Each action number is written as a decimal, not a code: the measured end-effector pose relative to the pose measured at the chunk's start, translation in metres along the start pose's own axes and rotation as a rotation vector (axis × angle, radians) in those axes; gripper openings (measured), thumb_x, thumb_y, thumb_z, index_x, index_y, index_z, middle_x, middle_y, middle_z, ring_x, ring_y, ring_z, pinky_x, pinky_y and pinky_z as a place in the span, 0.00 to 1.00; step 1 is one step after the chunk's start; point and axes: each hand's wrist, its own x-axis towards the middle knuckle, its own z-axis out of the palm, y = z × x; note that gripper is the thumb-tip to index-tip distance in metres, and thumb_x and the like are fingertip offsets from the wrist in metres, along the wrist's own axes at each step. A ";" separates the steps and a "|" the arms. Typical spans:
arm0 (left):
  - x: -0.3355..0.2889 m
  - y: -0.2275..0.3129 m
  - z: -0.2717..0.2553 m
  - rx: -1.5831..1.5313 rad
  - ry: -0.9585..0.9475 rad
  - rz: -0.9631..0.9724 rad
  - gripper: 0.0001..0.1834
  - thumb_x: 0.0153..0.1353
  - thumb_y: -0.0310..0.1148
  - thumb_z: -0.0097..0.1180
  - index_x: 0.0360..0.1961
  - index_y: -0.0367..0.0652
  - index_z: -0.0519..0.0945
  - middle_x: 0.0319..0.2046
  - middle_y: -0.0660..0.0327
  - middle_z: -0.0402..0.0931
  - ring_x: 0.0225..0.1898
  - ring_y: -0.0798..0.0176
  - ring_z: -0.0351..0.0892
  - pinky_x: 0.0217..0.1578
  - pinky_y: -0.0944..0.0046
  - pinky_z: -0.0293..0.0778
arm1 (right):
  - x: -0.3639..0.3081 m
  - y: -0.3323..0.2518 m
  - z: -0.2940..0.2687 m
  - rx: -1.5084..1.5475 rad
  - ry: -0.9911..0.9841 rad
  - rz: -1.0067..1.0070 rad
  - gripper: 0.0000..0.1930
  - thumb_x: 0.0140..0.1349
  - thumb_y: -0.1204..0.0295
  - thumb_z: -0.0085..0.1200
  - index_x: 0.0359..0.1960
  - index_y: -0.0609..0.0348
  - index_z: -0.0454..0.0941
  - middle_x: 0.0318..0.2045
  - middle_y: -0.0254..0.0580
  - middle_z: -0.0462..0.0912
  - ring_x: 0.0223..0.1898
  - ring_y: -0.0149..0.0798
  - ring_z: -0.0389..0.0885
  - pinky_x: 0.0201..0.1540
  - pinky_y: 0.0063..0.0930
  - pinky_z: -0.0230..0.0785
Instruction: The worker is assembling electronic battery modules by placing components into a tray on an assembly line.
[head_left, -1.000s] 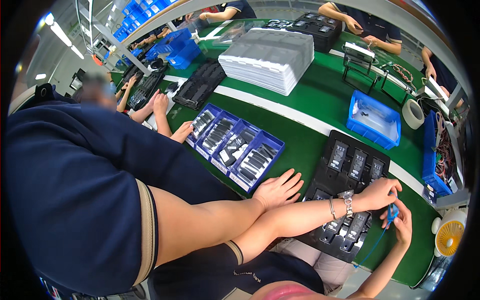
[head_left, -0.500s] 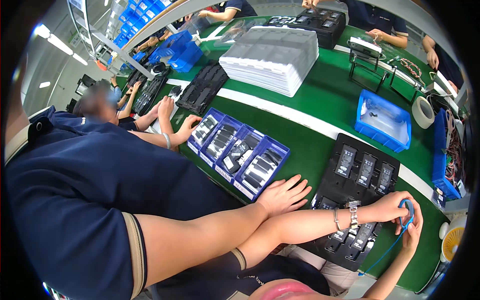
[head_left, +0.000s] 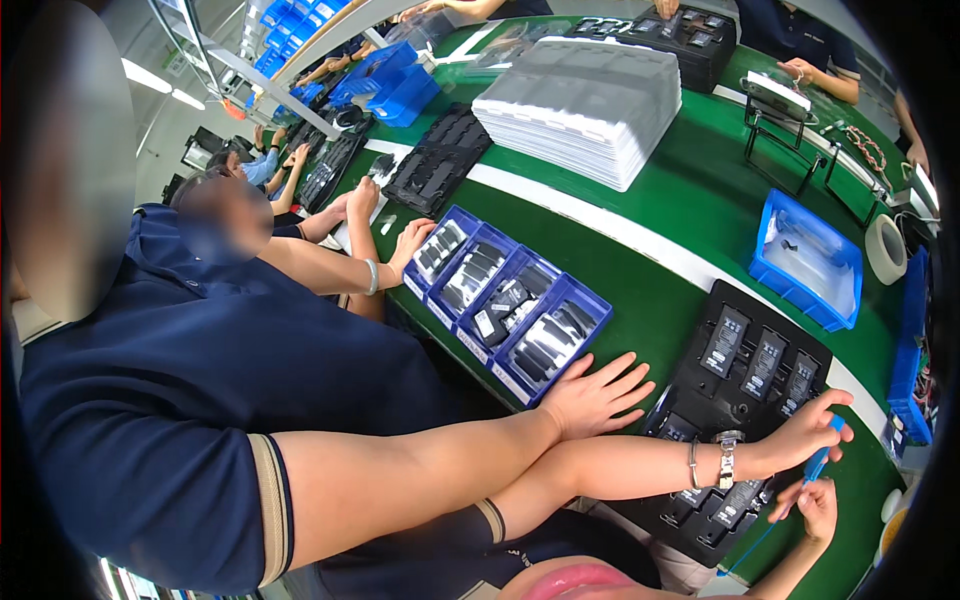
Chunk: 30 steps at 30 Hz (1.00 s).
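My left hand (head_left: pixel 795 445), with a metal watch and a bangle on its wrist, reaches across the black tray (head_left: pixel 668 385). Its fingers hold the upper end of a blue wrist strap (head_left: pixel 820 462). Just below, my right hand (head_left: pixel 812 508) grips the strap's lower end with bent fingers. From there a thin blue cord runs down to the tray's near corner. Flat black batteries (head_left: pixel 767 366) lie in the tray's slots; my left forearm hides some. Another person's hand (head_left: pixel 598 397) rests flat on the table between the tray and a blue divided bin (head_left: pixel 465 335).
Several flat parts fill the divided bin's compartments. A tall stack of white trays (head_left: pixel 580 105) stands farther back. On the right are a blue box (head_left: pixel 805 268), a tape roll (head_left: pixel 885 248) and a black metal stand (head_left: pixel 780 150). A co-worker's bare arm (head_left: pixel 410 460) crosses from the left.
The view has shifted, so the table appears farther right and lower. My hands have drawn apart, with the right one lower; the strap, a round loop before, now looks long and narrow.
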 end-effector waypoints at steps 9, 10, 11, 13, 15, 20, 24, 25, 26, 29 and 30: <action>-0.005 0.005 0.006 0.891 0.179 0.518 0.33 0.54 0.27 0.55 0.59 0.23 0.60 0.29 0.45 0.76 0.29 0.49 0.76 0.42 0.56 0.70 | 0.006 0.003 -0.009 0.400 0.127 -0.317 0.24 0.67 0.55 0.50 0.46 0.70 0.73 0.25 0.44 0.81 0.19 0.38 0.79 0.24 0.25 0.72; -0.007 0.015 -0.001 0.906 -0.078 0.262 0.33 0.55 0.28 0.55 0.60 0.23 0.60 0.26 0.48 0.77 0.28 0.49 0.77 0.42 0.54 0.70 | -0.011 0.043 -0.049 0.480 0.183 -0.353 0.24 0.67 0.55 0.49 0.46 0.70 0.73 0.25 0.43 0.81 0.20 0.37 0.79 0.24 0.25 0.72; -0.010 0.022 -0.004 0.877 -0.331 0.012 0.33 0.56 0.29 0.54 0.60 0.24 0.60 0.23 0.51 0.77 0.27 0.48 0.77 0.42 0.52 0.70 | -0.032 0.067 -0.075 0.542 0.255 -0.382 0.24 0.67 0.56 0.49 0.47 0.70 0.73 0.26 0.42 0.81 0.20 0.37 0.79 0.24 0.25 0.72; -0.012 0.022 0.001 0.934 -0.235 0.096 0.30 0.58 0.29 0.52 0.59 0.26 0.60 0.16 0.57 0.77 0.24 0.50 0.79 0.37 0.53 0.73 | -0.036 0.071 -0.069 0.617 0.337 -0.410 0.23 0.68 0.56 0.48 0.47 0.70 0.72 0.27 0.42 0.80 0.21 0.37 0.79 0.25 0.24 0.72; -0.003 0.043 -0.002 0.248 -0.334 -0.098 0.29 0.59 0.28 0.50 0.60 0.29 0.58 0.15 0.57 0.77 0.21 0.53 0.80 0.31 0.55 0.75 | -0.023 0.064 -0.058 0.159 0.954 -0.130 0.21 0.70 0.57 0.45 0.50 0.66 0.71 0.34 0.36 0.77 0.27 0.30 0.76 0.26 0.20 0.69; 0.002 0.018 0.002 0.263 -0.043 0.288 0.37 0.59 0.28 0.51 0.66 0.30 0.50 0.35 0.51 0.78 0.24 0.54 0.79 0.35 0.58 0.73 | -0.010 0.036 -0.030 0.015 0.337 -0.017 0.20 0.66 0.53 0.50 0.37 0.63 0.72 0.14 0.33 0.73 0.08 0.24 0.63 0.09 0.16 0.48; -0.007 0.006 -0.003 0.870 -0.033 0.330 0.34 0.59 0.33 0.52 0.62 0.24 0.56 0.36 0.50 0.77 0.37 0.51 0.76 0.44 0.50 0.68 | -0.014 0.032 -0.015 0.143 0.210 -0.144 0.19 0.65 0.57 0.55 0.30 0.63 0.72 0.10 0.35 0.72 0.04 0.25 0.61 0.08 0.17 0.45; -0.010 0.001 0.000 0.931 -0.092 0.284 0.33 0.60 0.35 0.52 0.60 0.23 0.60 0.33 0.51 0.78 0.34 0.50 0.76 0.43 0.50 0.68 | -0.016 0.030 -0.013 0.141 0.193 -0.191 0.20 0.65 0.56 0.54 0.27 0.63 0.73 0.08 0.34 0.71 0.04 0.25 0.61 0.08 0.18 0.46; -0.009 0.017 -0.002 0.962 -0.186 0.120 0.30 0.61 0.37 0.50 0.58 0.25 0.64 0.27 0.51 0.78 0.29 0.49 0.77 0.39 0.49 0.70 | -0.010 0.018 -0.009 0.155 0.115 -0.300 0.23 0.65 0.54 0.53 0.22 0.63 0.73 0.06 0.32 0.68 0.04 0.24 0.61 0.09 0.17 0.46; 0.000 0.046 -0.013 0.237 -0.356 -0.213 0.28 0.68 0.42 0.47 0.56 0.25 0.65 0.30 0.46 0.80 0.23 0.53 0.82 0.30 0.56 0.77 | -0.019 0.024 -0.030 0.074 0.304 -0.314 0.23 0.67 0.52 0.50 0.26 0.63 0.75 0.09 0.30 0.70 0.06 0.23 0.60 0.09 0.18 0.45; 0.002 0.025 -0.007 -0.156 -0.385 -0.162 0.30 0.71 0.47 0.43 0.56 0.24 0.64 0.34 0.48 0.81 0.23 0.58 0.82 0.30 0.62 0.78 | -0.027 0.035 -0.030 0.046 0.542 -0.256 0.21 0.67 0.53 0.50 0.32 0.63 0.75 0.13 0.31 0.73 0.08 0.22 0.62 0.10 0.17 0.47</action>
